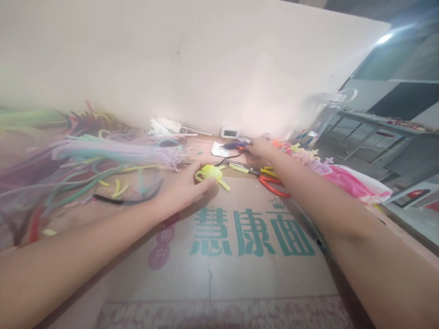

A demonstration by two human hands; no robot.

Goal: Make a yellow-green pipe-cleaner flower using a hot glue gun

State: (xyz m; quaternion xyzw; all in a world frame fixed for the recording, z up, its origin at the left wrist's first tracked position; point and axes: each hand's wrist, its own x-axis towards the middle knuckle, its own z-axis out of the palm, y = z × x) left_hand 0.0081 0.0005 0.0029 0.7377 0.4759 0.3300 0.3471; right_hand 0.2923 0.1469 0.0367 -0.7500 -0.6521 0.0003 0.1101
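My left hand (188,185) holds a yellow piece made of fuzzy stems (211,173) between thumb and fingers, just above the printed cardboard (254,278). Farther back on the right, my right hand (259,146) has its fingers at a dark purple tool with an orange part (236,145), whose tip lies over a small white paper (219,150). From the tool a black cord runs toward the yellow piece. Scissors with red handles (274,186) lie under my right forearm, beside yellow-handled pliers (269,172) and a pale yellow strip (238,168).
Bundles of coloured fuzzy stems (116,151) spread over the left side. A small digital display (230,133) stands by the wall. Colourful finished pieces (308,157) and a pink bag (356,183) lie at the right, with another table (384,123) beyond.
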